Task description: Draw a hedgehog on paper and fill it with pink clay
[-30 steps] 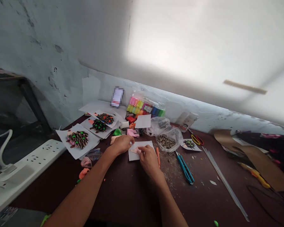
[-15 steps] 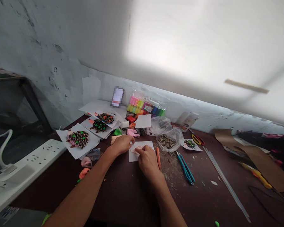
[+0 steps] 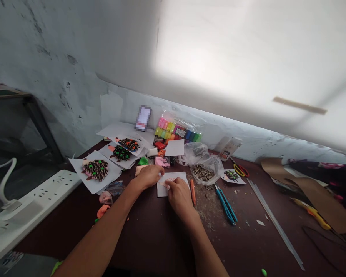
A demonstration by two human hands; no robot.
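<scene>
A small white card [image 3: 162, 191] lies flat on the table, with a thin pale-peach clay shape [image 3: 170, 179] on it, partly covered by fingers. My left hand [image 3: 150, 176] is at the card's upper left corner, its fingers curled; what they pinch, if anything, is hidden. From the right, my right hand [image 3: 181, 195] reaches over the card. Its index finger is stretched out and touches the clay shape, while the other fingers bend under. An orange pen-like stick [image 3: 193, 192] lies just right of that hand. Behind the left hand sits a pale-peach clay lump [image 3: 139, 169].
Behind are a pack of coloured clay [image 3: 177, 130], pink clay [image 3: 162, 162] and a plastic bag of sunflower seeds [image 3: 203, 174]. Teal-handled cutters [image 3: 226, 206] and scissors [image 3: 241, 170] lie right. Hedgehog pictures [image 3: 94, 170] and a power strip [image 3: 49, 192] are left.
Almost nothing differs. My right index finger has shifted very slightly on the clay shape; my left hand and the card stay in place.
</scene>
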